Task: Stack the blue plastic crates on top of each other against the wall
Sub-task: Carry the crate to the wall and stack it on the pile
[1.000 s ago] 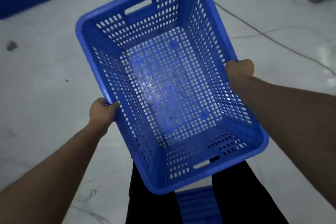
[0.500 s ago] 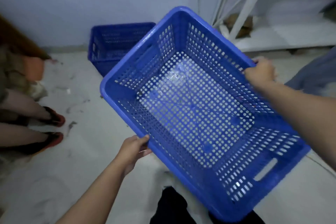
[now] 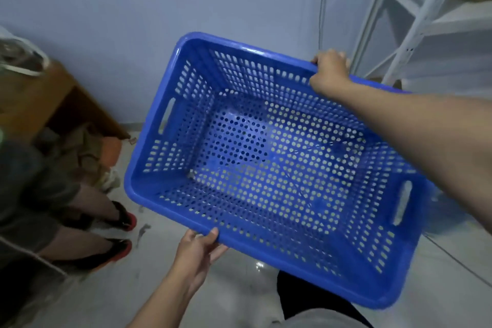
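The crate (image 3: 269,162) is bright blue all over, its walls and bottom patterned with rows of small holes through which pale floor shows. Behind the crate the wall (image 3: 159,8) is a flat pale blue-grey. Right of the crate a shelf frame (image 3: 415,16) is white. Below the crate the floor (image 3: 106,295) is glossy grey-white. Left of the crate stands brown wooden furniture (image 3: 34,96), and nearer, black shoes (image 3: 122,218) edged in orange-red. Dark trousers (image 3: 300,295) show under the crate.

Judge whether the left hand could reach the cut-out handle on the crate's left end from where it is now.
Probably yes. The left hand grips the crate's near rim, and nothing lies along that rim toward the handle slot; it would have to let go first.
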### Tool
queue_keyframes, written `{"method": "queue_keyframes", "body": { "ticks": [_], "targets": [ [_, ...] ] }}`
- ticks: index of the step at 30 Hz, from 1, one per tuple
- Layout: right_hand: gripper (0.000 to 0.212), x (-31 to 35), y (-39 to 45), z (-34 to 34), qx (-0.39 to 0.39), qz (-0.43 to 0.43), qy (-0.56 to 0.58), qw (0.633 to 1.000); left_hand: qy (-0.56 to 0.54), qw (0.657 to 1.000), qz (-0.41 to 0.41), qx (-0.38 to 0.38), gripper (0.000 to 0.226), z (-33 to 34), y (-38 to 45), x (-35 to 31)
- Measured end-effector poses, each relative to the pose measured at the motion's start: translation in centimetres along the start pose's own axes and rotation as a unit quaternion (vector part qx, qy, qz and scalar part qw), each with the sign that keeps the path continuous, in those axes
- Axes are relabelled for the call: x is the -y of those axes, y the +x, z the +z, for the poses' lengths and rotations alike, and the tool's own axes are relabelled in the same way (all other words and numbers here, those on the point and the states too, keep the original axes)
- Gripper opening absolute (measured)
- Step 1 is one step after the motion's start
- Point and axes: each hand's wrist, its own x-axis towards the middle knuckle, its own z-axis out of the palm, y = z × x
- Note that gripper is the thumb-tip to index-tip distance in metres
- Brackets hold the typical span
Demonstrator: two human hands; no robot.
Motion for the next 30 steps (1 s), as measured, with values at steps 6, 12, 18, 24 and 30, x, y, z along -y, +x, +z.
{"method": "queue_keyframes", "body": {
  "ticks": [6,12,18,24,30],
  "targets": [
    [0.031,3.9,9.4,4.1,0.032,-0.058,0.017,0.998,-0.061,0.996,-0.003,-0.063,0.016,4.1,4.8,-2.8],
    [0.033,7.0,17.5,6.5,0.053,-0.087,0.039,0.994,-0.101,0.987,-0.018,-0.123,0.009,7.4,10.1,-6.6],
    [0.024,10.8,25.6,9.5,0.059,-0.119,0.048,0.990,-0.136,0.982,-0.019,-0.130,0.014,9.1,15.5,-10.7],
    [0.029,15.3,31.2,15.1,0.070,-0.163,0.018,0.984,-0.129,0.984,-0.033,-0.118,0.019,8.7,22.2,-15.4],
    [0.024,19.5,38.2,22.7,0.097,-0.170,-0.024,0.980,-0.115,0.975,-0.128,-0.138,0.016,5.9,31.5,-21.5]
  ]
}}
